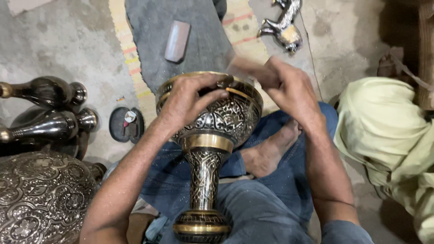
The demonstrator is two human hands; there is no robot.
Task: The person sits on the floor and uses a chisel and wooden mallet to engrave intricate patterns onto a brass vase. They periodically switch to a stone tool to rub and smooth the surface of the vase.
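Head view — I'm gripping the engraved brass goblet (208, 135) at its rim with my left hand (190, 101), its base resting in my lap; my right hand (289, 88) is pinching something blurred — a slip could scratch the pattern.

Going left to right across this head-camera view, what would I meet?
Dark glossy metal vases lying on their sides → small black oval case → left hand on the engraved brass goblet → right hand → pale yellow-green cloth bundle.
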